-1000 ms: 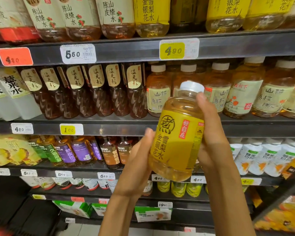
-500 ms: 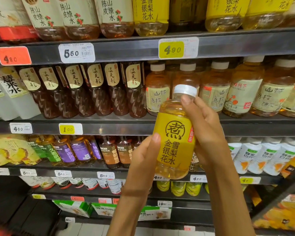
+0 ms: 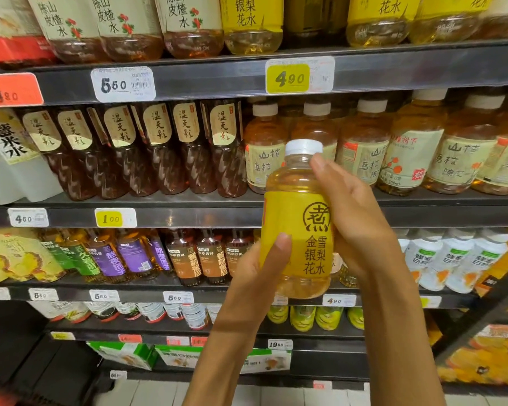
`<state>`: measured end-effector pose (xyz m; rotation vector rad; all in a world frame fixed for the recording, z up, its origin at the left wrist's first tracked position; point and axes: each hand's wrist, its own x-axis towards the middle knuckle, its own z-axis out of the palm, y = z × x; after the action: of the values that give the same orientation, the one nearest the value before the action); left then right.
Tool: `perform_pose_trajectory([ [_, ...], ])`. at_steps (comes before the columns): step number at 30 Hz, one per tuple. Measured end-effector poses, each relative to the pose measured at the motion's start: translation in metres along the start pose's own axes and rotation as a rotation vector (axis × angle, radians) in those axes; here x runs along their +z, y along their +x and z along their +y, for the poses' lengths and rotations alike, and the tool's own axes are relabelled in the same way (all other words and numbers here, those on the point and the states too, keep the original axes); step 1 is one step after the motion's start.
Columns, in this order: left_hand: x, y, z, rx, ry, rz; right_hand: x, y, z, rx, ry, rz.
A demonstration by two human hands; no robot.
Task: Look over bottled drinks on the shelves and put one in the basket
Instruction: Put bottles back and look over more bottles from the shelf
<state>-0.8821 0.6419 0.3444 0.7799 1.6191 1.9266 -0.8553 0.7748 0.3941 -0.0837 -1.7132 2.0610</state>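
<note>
Both hands are on one bottle (image 3: 298,224) here. The left hand (image 3: 257,268) cups it low from seven o'clock, thumb pressed flat on the yellow label. The right hand (image 3: 355,212) wraps round from three o'clock, forefinger reaching up to just under the white cap (image 3: 304,147). The bottle is upright, held in the air in front of the shelves (image 3: 188,213), label facing the camera, pale amber drink showing above and below the wrap.

Out from there: at twelve o'clock sits a yellow price tag (image 3: 288,79) on the shelf edge. At ten o'clock stands a row of dark brown bottles (image 3: 159,150), and at two o'clock paler ones with cream labels (image 3: 408,153). White bottles (image 3: 452,259) stand at three o'clock, small dark bottles at nine.

This looks like the looking-over step, with one drink picked out and being read. No basket is in view, so the next move likely calls for letting one hand go, bringing the bottle down and away from the shelves, and finding the basket somewhere below.
</note>
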Motion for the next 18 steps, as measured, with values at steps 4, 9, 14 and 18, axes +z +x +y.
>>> perform_pose_trajectory([
  [4,0.003,0.002,-0.002,0.012,0.062,0.041,0.002,0.0,0.005,-0.006,-0.012,0.055],
  [9,-0.009,0.006,-0.009,-0.137,-0.115,-0.015,-0.004,-0.001,0.005,0.019,0.14,0.049],
  [14,-0.007,0.002,-0.01,-0.125,-0.174,-0.085,-0.005,-0.001,0.006,0.017,0.229,-0.013],
  [18,0.002,0.005,-0.01,-0.027,-0.099,0.063,-0.003,0.002,0.003,0.002,0.114,0.033],
])
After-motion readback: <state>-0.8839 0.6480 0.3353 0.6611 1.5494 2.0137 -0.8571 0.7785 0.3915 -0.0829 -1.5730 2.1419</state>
